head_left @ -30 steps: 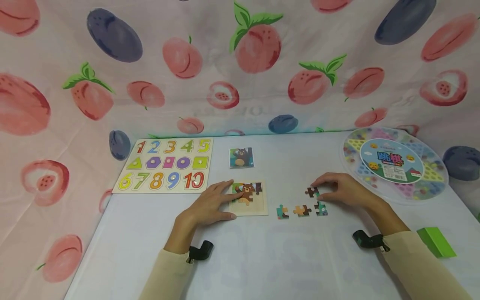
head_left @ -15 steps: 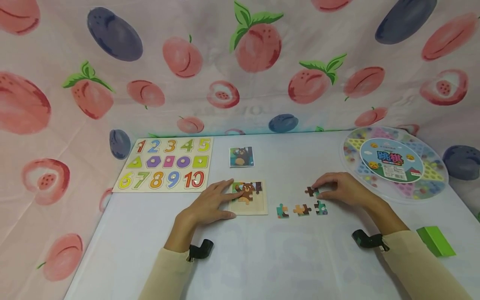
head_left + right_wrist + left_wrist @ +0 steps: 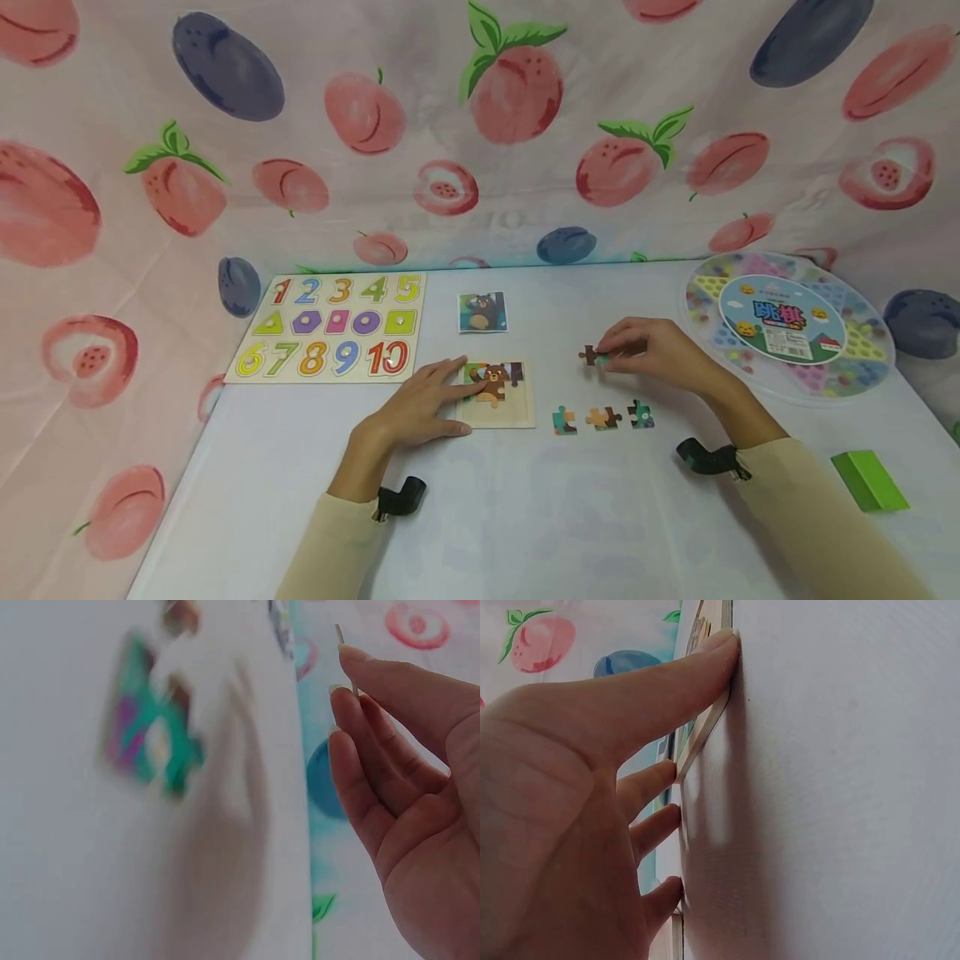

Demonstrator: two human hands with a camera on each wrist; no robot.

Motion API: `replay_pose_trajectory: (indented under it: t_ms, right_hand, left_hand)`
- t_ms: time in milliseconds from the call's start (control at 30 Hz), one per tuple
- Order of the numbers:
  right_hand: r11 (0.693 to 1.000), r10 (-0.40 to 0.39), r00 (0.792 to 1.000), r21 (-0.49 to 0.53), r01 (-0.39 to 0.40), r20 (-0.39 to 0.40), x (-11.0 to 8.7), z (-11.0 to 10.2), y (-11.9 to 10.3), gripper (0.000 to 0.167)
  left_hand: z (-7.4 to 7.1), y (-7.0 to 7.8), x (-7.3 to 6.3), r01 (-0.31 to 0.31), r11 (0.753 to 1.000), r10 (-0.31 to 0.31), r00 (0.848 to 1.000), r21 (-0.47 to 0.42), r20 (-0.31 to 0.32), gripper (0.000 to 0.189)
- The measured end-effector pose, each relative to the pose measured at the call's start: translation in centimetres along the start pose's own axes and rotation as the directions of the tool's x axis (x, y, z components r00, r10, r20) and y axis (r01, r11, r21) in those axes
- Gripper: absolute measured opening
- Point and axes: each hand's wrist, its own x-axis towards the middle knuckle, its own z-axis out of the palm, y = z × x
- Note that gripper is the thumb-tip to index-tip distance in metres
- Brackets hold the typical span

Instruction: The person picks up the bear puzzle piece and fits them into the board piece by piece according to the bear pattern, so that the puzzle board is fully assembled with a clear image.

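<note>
Pale, wood-like material made up the bear puzzle tray [image 3: 504,418], which lay flat beside the left hand [image 3: 416,408]; that hand's extended fingers rested on its left side, thumb at its edge. Right of the tray and well apart, the right hand [image 3: 660,354] pinched a brown puzzle piece [image 3: 588,356] between thumb and fingertips.

That pinch took only one end of the thin piece, so it could have twisted or slipped; a low pass might have scattered the loose pieces [image 3: 603,418] right of the tray, and uneven pressure from the left hand could have skewed the tray itself.

White surface [image 3: 562,517] spread beneath the tray. Beyond it hung a fruit-print curtain [image 3: 510,183]; a number board [image 3: 327,323] lay to its left, a round game box [image 3: 783,325] far to its right.
</note>
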Motion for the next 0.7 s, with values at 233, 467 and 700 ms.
replay_pose_trajectory:
  t_ms: [233, 467, 700]
  right_hand:
    - [0.998, -0.047, 0.999, 0.049, 0.047, 0.000, 1.9, 1.5, -2.1, 0.019]
    - [0.994, -0.060, 0.998, 0.091, 0.058, 0.022, 3.1, 3.2, -3.4, 0.020]
    - [0.990, -0.081, 0.996, 0.116, 0.076, 0.036, 3.7, 4.9, -4.3, 0.022]
  left_hand:
    - [0.1, -0.1, 0.1, 0.007, 1.000, -0.007, 1.000, -0.007, -0.003, 0.065]
    - [0.0, 0.0, 0.1, 0.017, 1.000, -0.017, 1.000, -0.002, 0.002, 0.066]
    - [0.0, 0.1, 0.0, 0.022, 1.000, -0.022, 1.000, -0.010, -0.004, 0.066]
